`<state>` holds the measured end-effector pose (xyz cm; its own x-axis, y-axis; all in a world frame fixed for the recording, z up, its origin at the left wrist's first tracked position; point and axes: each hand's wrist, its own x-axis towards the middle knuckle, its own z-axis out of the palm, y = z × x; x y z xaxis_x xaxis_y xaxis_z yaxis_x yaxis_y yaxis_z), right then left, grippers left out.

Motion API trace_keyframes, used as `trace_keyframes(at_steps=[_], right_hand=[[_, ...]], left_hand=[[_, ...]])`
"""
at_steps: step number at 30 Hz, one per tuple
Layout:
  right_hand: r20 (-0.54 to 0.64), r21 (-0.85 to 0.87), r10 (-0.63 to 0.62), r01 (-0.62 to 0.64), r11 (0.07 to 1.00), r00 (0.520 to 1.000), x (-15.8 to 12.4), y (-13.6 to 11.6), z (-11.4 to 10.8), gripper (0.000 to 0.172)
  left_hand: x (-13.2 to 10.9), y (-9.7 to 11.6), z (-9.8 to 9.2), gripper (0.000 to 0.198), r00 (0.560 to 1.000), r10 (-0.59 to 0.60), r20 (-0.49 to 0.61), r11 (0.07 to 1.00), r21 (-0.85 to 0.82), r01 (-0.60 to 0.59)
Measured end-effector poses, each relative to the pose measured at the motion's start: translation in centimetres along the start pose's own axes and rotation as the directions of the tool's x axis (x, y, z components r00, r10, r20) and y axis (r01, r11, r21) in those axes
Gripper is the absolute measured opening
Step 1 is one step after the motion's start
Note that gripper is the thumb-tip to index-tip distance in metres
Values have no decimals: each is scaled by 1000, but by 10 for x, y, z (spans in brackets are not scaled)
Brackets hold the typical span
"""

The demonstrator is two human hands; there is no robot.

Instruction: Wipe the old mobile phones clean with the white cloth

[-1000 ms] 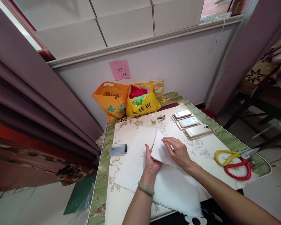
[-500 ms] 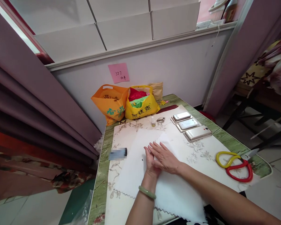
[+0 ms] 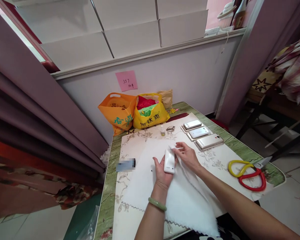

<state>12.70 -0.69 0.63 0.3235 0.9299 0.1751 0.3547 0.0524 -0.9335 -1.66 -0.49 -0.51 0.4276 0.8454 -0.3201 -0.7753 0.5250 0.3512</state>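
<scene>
A white phone (image 3: 169, 163) lies back up on the palm of my left hand (image 3: 162, 176), my fingers around its sides and the thumb standing out to the left. At the phone's upper right, my right hand (image 3: 187, 156) pinches a corner of the white cloth (image 3: 187, 203), lifting it off the phone. The zigzag-cut cloth hangs down towards my lap. Under my hands lies another white sheet or a further part of the cloth (image 3: 140, 186); I cannot tell which. A green bangle (image 3: 157, 204) circles my left wrist.
Several phones lie in a stack or row (image 3: 202, 135) at the back right. Scissors (image 3: 250, 173) with yellow and red handles lie near the right edge. A small bottle (image 3: 162, 130), glasses-like wire item (image 3: 170, 128), blurred object (image 3: 125, 165), orange bag (image 3: 118, 115) and yellow bag (image 3: 151, 115) stand around.
My right hand has lifted from over my left palm and moved right and up with the cloth's corner. The white phone in my left hand is now uncovered. The view has shifted slightly.
</scene>
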Motion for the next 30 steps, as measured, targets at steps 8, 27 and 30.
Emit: trace_keyframes(at_steps=[8,27,30], right_hand=[[-132,-140,-115,96,985,985,-14,-17,2,32],[435,-566,-103,361,741,895,-15,-36,72,71],[423,-621,-49,329,711,905,1,-24,74,71]], left_hand=[[-1,1,-5,69,1000,-14,23,1000,-5,14],[-5,-4,-1,58,988,39,152,999,24,-43],[-2,-3,-1,64,987,-5,160,1000,16,2]])
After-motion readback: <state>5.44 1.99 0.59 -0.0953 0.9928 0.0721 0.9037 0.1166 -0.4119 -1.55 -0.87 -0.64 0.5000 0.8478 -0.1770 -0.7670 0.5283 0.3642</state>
